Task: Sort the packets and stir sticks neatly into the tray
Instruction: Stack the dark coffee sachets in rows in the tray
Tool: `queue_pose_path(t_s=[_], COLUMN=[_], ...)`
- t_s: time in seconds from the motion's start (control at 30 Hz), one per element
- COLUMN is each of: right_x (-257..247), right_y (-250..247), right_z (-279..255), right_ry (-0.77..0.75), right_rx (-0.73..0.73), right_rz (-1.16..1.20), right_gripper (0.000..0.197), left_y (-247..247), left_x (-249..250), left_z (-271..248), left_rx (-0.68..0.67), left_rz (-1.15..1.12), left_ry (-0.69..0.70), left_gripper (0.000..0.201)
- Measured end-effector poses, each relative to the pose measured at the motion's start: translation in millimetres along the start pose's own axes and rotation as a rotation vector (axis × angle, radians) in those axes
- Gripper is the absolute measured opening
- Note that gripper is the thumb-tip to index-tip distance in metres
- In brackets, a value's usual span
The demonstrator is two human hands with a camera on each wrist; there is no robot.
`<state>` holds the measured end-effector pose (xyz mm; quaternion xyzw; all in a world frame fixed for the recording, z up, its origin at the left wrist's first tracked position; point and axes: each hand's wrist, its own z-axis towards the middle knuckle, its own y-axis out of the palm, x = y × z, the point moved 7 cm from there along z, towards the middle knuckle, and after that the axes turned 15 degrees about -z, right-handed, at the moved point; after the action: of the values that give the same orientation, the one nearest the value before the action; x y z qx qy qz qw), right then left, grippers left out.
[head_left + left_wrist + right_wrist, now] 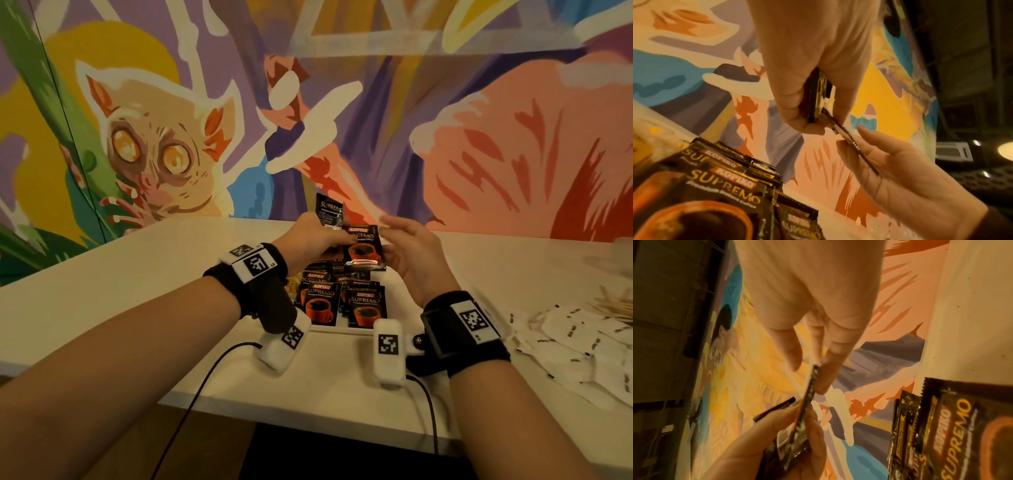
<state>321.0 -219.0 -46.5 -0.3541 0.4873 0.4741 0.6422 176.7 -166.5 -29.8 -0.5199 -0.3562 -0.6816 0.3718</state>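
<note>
My left hand (308, 240) grips a few black Kopiko coffee packets above the tray. One packet (363, 247) faces me and another (329, 209) sticks up behind it. The straight fingers of my right hand (411, 253) touch the front packet's right edge. In the right wrist view the forefinger (828, 369) meets the packet's edge (810, 386) and the thumb stands apart. Several more coffee packets (342, 301) stand upright in the white tray (329, 329), between my wrists. The held packets (818, 91) show edge-on in the left wrist view.
White sugar packets (565, 342) lie scattered on the white table (137, 291) to the right. Beyond them is a heap of wooden stir sticks (613, 305). A painted wall (479, 137) rises close behind the table. Cables hang over the table's front edge.
</note>
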Motion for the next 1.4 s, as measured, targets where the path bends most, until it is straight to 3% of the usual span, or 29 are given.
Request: queue_pose_path(t_s=[0.1,0.2,0.27,0.33,0.4,0.5,0.73,0.93,1.0,1.07,1.17,1.23,1.4], right_x=[7,10,13,20,26,31,36,38,37,35,21,12,3], right_y=[-4,-14,-24,-31,-32,-28,-9,-17,-18,-18,-14,-8,5], right_z=[-1,-3,-2,-1,-2,-3,-7,-2,-2,-1,0,-2,-7], right_ry=[0.081,0.142,0.194,0.275,0.354,0.400,0.377,0.342,0.339,0.307,0.180,0.103,0.046], right_rx=[-0.030,-0.023,0.012,-0.007,-0.081,-0.182,-0.303,-0.170,-0.140,-0.111,-0.080,-0.095,-0.144], right_rz=[-0.117,-0.164,-0.200,-0.254,-0.293,-0.407,-0.552,-0.537,-0.505,-0.484,-0.408,-0.308,-0.212], right_gripper=[0.048,0.034,0.026,0.023,0.022,0.021,0.022,0.020,0.019,0.023,0.021,0.019,0.014], left_y=[11,12,6,8,12,20,15,5,5,7,13,18,27], left_x=[1,-3,-8,-18,-30,-39,-37,-28,-19,-11,-13,-17,-21], left_z=[0,5,12,14,12,15,23,29,28,24,12,5,-2], left_rx=[-0.063,-0.032,-0.032,-0.149,-0.253,-0.305,-0.221,-0.109,-0.063,-0.025,-0.042,-0.124,-0.233], left_rz=[0.169,0.320,0.588,0.967,1.149,1.250,1.355,1.096,0.923,0.615,0.038,-0.198,-0.199], left_ry=[0.024,-0.018,-0.064,-0.122,-0.199,-0.197,-0.136,-0.085,-0.041,-0.035,-0.194,-0.284,-0.305], left_gripper=[0.023,0.014,0.033,0.055,0.074,0.088,0.084,0.062,0.048,0.034,0.056,0.071,0.074])
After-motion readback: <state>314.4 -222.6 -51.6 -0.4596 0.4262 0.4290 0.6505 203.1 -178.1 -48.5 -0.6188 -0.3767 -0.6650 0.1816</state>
